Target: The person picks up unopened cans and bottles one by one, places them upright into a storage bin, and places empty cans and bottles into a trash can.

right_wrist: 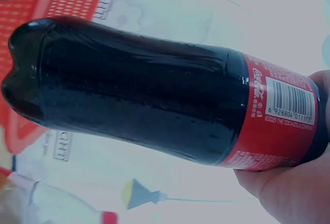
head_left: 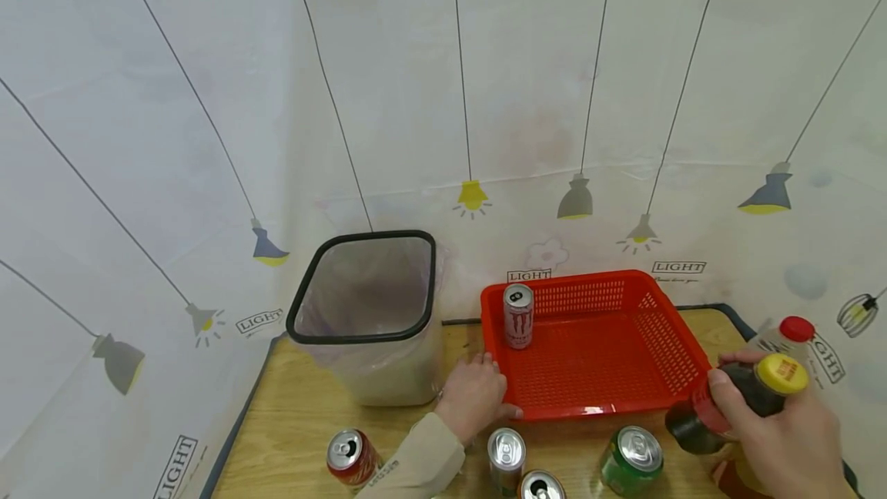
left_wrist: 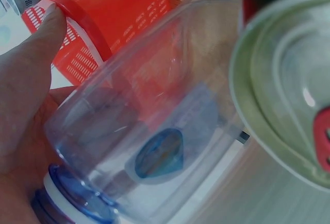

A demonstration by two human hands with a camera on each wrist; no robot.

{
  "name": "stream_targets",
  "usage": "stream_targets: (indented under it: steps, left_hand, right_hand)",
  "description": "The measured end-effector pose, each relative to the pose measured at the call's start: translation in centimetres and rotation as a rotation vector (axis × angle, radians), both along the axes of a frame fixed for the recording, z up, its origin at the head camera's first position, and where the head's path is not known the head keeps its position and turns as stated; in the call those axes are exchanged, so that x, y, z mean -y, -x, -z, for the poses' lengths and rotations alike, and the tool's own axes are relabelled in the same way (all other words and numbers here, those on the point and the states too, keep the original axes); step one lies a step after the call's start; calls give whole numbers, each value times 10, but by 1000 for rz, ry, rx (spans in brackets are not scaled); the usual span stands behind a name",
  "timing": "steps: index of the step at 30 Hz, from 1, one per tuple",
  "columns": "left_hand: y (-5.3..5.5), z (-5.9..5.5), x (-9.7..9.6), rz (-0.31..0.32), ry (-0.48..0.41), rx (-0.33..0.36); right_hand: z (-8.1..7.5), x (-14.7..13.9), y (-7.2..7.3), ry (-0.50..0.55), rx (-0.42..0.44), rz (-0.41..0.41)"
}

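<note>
My right hand [head_left: 783, 430] grips a cola bottle [right_wrist: 139, 90] with a yellow cap; dark liquid fills it, and it tilts with its base toward the basket. A red plastic basket [head_left: 589, 412] holds one upright pink-and-white drink can [head_left: 518, 322] at its left side. My left hand [head_left: 473, 395] is at the basket's front left corner, its thumb [left_wrist: 51, 33] extended along the rim. Close to that palm is a clear plastic bottle [left_wrist: 154, 105] with a blue cap, largely hidden under the hand in the head view. A can lid with a red tab [left_wrist: 289, 80] looms beside it.
A bin [head_left: 395, 376] with a black rim and clear liner stands behind my left hand. Along the front are a red can [head_left: 352, 457], a silver can [head_left: 507, 457], another can [head_left: 541, 487] and a green can [head_left: 630, 460]. A red-capped bottle [head_left: 783, 337] stands behind my right hand.
</note>
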State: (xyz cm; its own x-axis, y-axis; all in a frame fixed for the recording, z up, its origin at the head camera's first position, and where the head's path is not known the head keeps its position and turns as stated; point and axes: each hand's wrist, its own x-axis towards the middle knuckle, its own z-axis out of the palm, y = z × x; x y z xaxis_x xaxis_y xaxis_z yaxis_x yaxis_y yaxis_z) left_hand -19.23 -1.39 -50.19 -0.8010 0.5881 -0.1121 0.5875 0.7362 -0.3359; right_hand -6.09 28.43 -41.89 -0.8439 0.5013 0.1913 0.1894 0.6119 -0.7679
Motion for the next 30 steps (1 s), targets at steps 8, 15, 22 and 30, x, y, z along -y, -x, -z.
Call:
stream_targets:
  steps: [8,15,22,30]
  left_hand:
    - [1,0,0,-6,-5,9]
    - [1,0,-1,-10,0,16]
    - [2,1,-2,-6,1,1]
    - [1,1,-1,-12,4,11]
  right_hand:
    - [-21,4,14,-51,-120,-112]
    - [-34,5,37,-52,-206,-213]
    - [-43,13,64,-28,-207,-294]
    - [-43,26,100,-16,-230,-392]
